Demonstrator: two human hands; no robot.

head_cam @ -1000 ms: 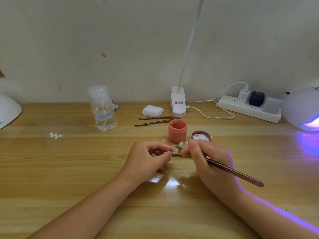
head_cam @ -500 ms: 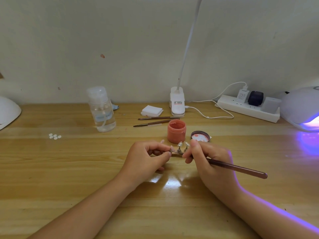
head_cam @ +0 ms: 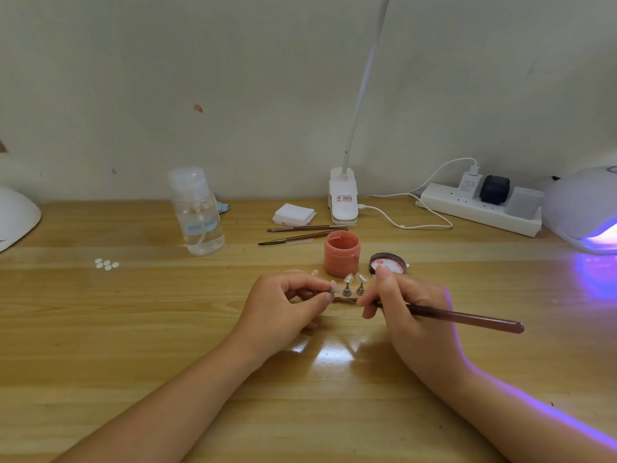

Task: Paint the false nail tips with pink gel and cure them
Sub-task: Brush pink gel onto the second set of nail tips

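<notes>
- The left hand (head_cam: pixel 287 304) pinched a small false nail tip (head_cam: pixel 334 289) between thumb and forefinger, the other fingers curled under and resting on the tabletop (head_cam: pixel 133 329); whether the tip sat on a little stand I could not tell.
- The right hand (head_cam: pixel 405 307) gripped a brush (head_cam: pixel 467 318) like a pen, fingers closed round the shaft near the bristle end.
- The brush lay almost level, its long axis running from the butt out beyond the right hand's wrist side, across toward the left hand, with the bristle end just short of the held tip.
- So the tip lay straight ahead of the bristles, just beside the left thumb; the right hand was the one to close that small gap, and I judged a short push along the brush's own line would do it.
- Two more nail tips on stands (head_cam: pixel 354 285) stood upright just beyond the gap between the two hands, close to the right fingertips; they looked pale, so I took them as not yet painted.
- The open pink gel pot (head_cam: pixel 341 259) stood just behind those stands, its lid (head_cam: pixel 389 262) lying beside it, past the right hand's knuckles.
- The curing lamp (head_cam: pixel 587 208) glowed violet well off to the right hand's far side.
</notes>
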